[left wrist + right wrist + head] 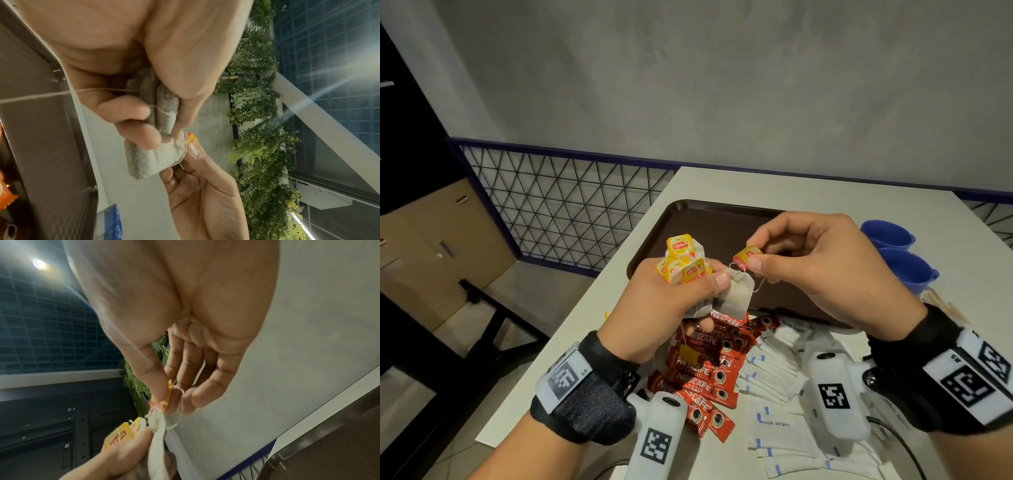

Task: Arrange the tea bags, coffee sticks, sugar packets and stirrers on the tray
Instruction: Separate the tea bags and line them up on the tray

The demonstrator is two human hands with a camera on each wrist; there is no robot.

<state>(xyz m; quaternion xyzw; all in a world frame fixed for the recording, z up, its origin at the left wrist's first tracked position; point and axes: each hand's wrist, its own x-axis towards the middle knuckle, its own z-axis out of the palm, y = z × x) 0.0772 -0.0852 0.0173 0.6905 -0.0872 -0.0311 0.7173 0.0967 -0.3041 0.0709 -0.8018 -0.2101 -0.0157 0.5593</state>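
My left hand (681,294) grips a bunch of tea bags (734,294) with yellow Lipton tags (678,247) sticking up, held above the table in front of the brown tray (698,219). My right hand (808,260) pinches one yellow-red tag (747,256) between thumb and forefinger; its string loops to the bag beside my left thumb. In the left wrist view the bags (162,105) are bunched in my fingers. In the right wrist view the pinched tag (164,400) shows. Red coffee sticks (709,373) and white sugar packets (777,383) lie on the table below my hands.
Two blue cups (893,246) stand to the right of the tray, with wooden stirrers (945,306) just in front of them. The white table's (808,185) left edge drops to the floor beside a blue-framed wire fence (558,198).
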